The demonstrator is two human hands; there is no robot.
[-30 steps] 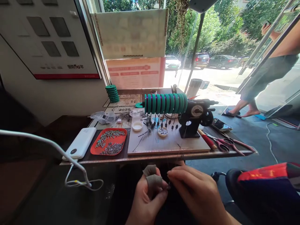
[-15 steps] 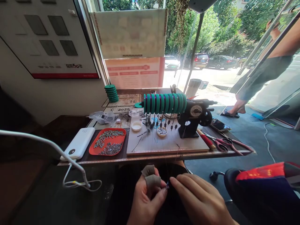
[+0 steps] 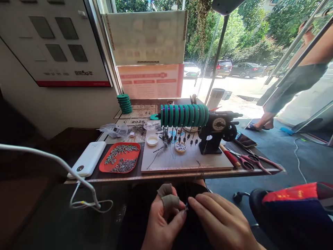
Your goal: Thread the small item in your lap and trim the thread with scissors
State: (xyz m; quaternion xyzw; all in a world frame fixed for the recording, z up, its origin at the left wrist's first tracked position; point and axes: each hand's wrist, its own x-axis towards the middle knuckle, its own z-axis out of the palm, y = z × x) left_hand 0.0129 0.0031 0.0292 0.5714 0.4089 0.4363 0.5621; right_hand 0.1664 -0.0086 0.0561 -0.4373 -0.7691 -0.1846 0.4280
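Observation:
Below the table's front edge, my left hand (image 3: 166, 217) wears grey cloth covers (image 3: 170, 201) on two fingers. Its thumb and forefinger pinch a tiny shiny piece (image 3: 186, 208), too small to name. A thin dark line, perhaps thread, rises from it. My right hand (image 3: 223, 217) comes in close from the right with its fingers pressed together, the forefinger tip almost at the piece. The right thumb is hidden, so what those fingers grip cannot be made out. Beyond, a row of green discs (image 3: 184, 115) sits on a black hand-cranked device (image 3: 212, 139), with small dark weights hanging below.
A red tray (image 3: 120, 157) holds small metal parts. Round dishes, one a white dish (image 3: 152, 140), stand on the board (image 3: 187, 165). Scissors (image 3: 246, 162) and pliers (image 3: 262, 163) lie at the right; a white power bank (image 3: 87, 159) and cable are at the left. A person stands outside.
The view has shifted very slightly, moving the table things a little to the right. Both hands keep nearly the same pose, with the tiny piece still pinched.

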